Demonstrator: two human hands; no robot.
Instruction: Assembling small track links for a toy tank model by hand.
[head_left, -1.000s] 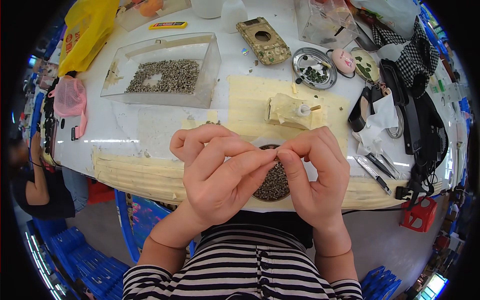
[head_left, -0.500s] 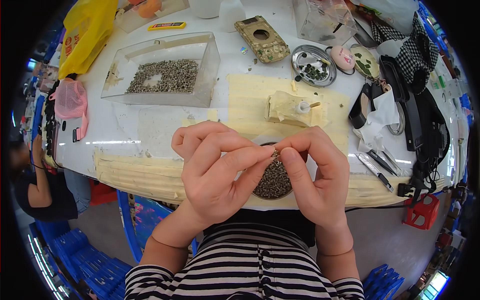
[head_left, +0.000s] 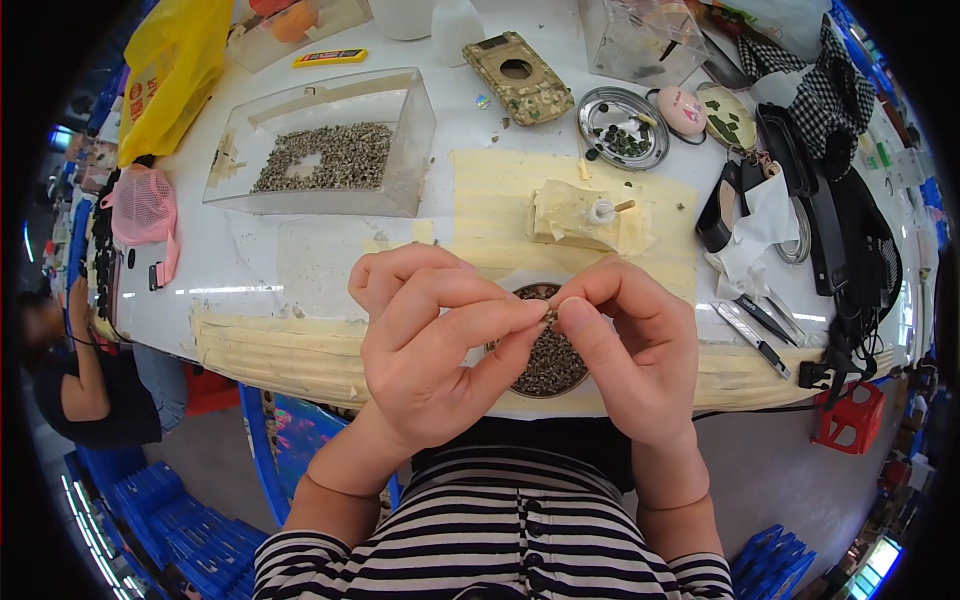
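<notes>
Thumb and fingers of my left hand (head_left: 425, 345) are pinched together, meeting the pinched fingertips of my right hand (head_left: 640, 350). Between them is a tiny brownish-grey piece (head_left: 551, 314), partly hidden by the fingertips, so its exact kind does not show. Under my hands stands a round dish (head_left: 541, 395) filled with many small grey-brown pieces (head_left: 548, 366). Just beyond lies a block wrapped in pale masking tape (head_left: 560, 222), bearing a small white pot (head_left: 601, 211) with a thin stick in it.
A clear box (head_left: 415, 140) of similar small pieces stands at the far left. Farther back are a camouflage toy tank hull (head_left: 540, 88) and a metal plate (head_left: 660, 148) with dark green bits. Utility knives (head_left: 752, 340) lie right. A person (head_left: 95, 390) sits beyond the left edge.
Both hands keep their pinch at nearly the same spot, with slight finger shifts. The dish shows a little more between them. The whole view has shifted slightly.
</notes>
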